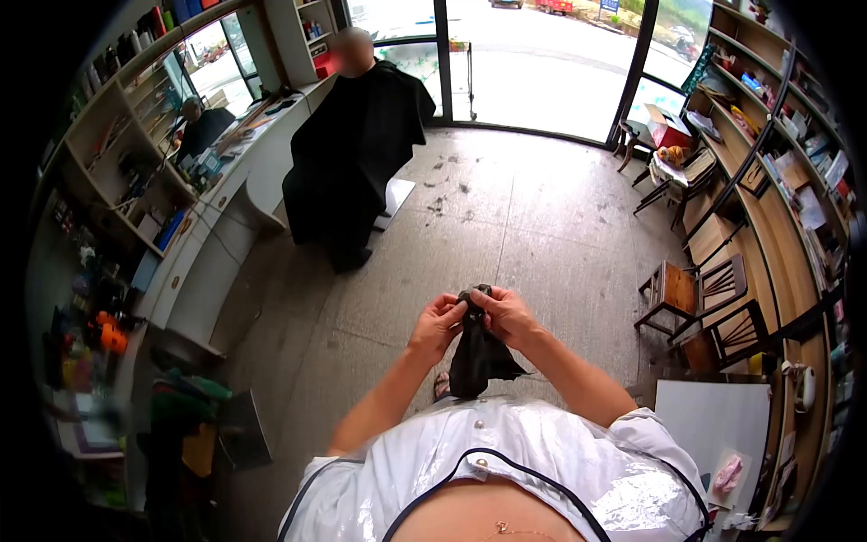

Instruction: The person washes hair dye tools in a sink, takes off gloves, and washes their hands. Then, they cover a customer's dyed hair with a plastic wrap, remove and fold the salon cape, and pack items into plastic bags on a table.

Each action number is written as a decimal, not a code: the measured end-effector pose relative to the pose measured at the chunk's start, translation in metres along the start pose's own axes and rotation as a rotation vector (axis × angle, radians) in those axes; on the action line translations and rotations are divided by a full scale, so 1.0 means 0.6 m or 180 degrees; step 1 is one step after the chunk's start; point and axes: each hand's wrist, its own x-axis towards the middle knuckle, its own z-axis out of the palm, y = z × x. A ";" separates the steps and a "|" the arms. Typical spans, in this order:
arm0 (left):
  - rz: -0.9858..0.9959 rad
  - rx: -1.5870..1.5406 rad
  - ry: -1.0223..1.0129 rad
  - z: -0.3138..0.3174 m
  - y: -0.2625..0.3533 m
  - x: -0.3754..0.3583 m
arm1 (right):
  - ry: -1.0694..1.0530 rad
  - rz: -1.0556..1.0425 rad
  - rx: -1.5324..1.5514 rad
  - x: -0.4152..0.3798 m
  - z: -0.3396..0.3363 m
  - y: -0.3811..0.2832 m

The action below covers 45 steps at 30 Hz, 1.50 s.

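My left hand (435,325) and my right hand (508,317) meet in front of my chest. Both pinch the bunched upper end of a black cloth (479,359), thin and limp, whose lower part hangs down and flares to a point on the right. Whether it is fabric or plastic, I cannot make out. Thumbs and fingers of both hands are closed on its gathered edge. Farther off on the left, a seated person wears a black barber cape (357,135) that covers the body down to the legs.
A white counter (237,149) with a mirror (203,68) runs along the left wall. Dark hair clippings (440,185) lie on the tiled floor (524,212). Wooden chairs (668,291) and long shelves (768,194) line the right side. A wide doorway (542,72) opens onto the street.
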 end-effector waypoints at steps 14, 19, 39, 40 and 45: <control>0.0305 -0.2126 0.0559 -0.286 0.265 0.347 | 0.1761 -0.0990 -0.0697 0.379 -0.137 -0.210; 0.0709 -0.2255 0.0792 -0.380 0.290 0.480 | 0.2149 -0.1201 0.0769 0.514 -0.234 -0.326; 0.1363 0.4588 0.0131 -0.133 0.390 1.060 | -0.0759 -0.0936 -0.1355 0.929 -0.173 -0.685; 0.1390 0.4721 0.0155 -0.148 0.390 1.099 | -0.0790 -0.1016 -0.1590 0.948 -0.175 -0.700; 0.1026 0.4254 0.0342 -0.237 0.500 1.236 | -0.0255 -0.0849 -0.3604 1.029 -0.238 -0.817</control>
